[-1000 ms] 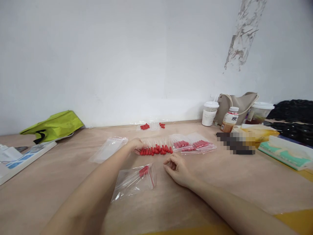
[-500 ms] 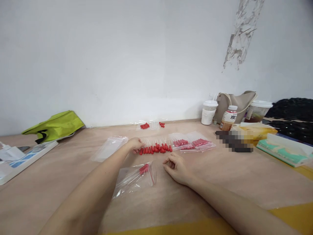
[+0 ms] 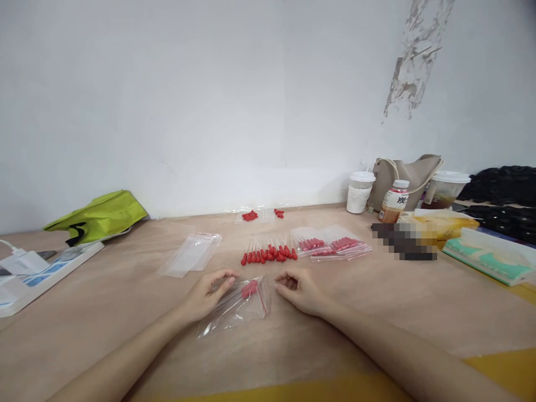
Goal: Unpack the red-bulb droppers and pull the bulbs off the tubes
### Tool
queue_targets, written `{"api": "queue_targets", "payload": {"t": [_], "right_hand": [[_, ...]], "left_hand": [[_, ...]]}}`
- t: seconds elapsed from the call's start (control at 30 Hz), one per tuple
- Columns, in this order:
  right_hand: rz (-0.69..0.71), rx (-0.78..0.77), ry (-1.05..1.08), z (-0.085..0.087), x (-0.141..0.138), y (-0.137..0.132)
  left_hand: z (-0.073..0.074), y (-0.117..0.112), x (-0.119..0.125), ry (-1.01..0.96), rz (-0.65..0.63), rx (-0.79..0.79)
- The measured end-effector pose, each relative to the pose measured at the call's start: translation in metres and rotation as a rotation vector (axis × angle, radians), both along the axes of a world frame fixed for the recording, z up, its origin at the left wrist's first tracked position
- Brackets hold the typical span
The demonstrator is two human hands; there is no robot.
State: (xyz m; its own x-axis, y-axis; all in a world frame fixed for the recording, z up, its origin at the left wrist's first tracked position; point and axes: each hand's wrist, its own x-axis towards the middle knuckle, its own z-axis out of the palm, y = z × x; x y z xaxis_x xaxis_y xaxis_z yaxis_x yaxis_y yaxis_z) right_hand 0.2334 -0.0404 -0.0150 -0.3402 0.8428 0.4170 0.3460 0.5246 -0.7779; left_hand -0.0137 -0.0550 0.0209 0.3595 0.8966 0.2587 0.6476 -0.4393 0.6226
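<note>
A clear zip bag (image 3: pixel 228 318) lies on the table in front of me, with a few red-bulbed droppers (image 3: pixel 249 288) inside it. My left hand (image 3: pixel 205 296) is at the bag's left side, thumb and fingers apart, holding nothing that I can see. To the right of the bag, my right hand (image 3: pixel 304 290) rests on the table, its fingers loosely curled with a gap to the thumb and nothing visible in them. Beyond both hands is a row of loose droppers (image 3: pixel 268 254) with red bulbs toward me and clear tubes pointing away.
Filled dropper bags (image 3: pixel 345 244) lie right of the row, and flat zip bags (image 3: pixel 190 254) lie left. Small red pieces (image 3: pixel 250 215) sit by the wall. A power strip (image 3: pixel 54 276) and green bag (image 3: pixel 100 215) are left; a cup (image 3: pixel 360 192), bottle (image 3: pixel 394 204) and tissue pack (image 3: pixel 488 254) are right.
My left hand has come back from the left end of the dropper row to the zip bag, its fingers now apart. My right hand has barely moved.
</note>
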Motion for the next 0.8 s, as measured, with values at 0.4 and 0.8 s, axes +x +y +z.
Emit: {"api": "queue_targets", "payload": {"t": [0.4, 0.8], "right_hand": [[-0.007, -0.051, -0.233, 0.001, -0.031, 0.003], [0.003, 0.022, -0.397, 0.003, -0.027, 0.002]], "left_hand": [[-0.013, -0.022, -0.001, 0.172, -0.185, -0.056], [-0.011, -0.019, -0.007, 0.188, -0.259, -0.097]]}}
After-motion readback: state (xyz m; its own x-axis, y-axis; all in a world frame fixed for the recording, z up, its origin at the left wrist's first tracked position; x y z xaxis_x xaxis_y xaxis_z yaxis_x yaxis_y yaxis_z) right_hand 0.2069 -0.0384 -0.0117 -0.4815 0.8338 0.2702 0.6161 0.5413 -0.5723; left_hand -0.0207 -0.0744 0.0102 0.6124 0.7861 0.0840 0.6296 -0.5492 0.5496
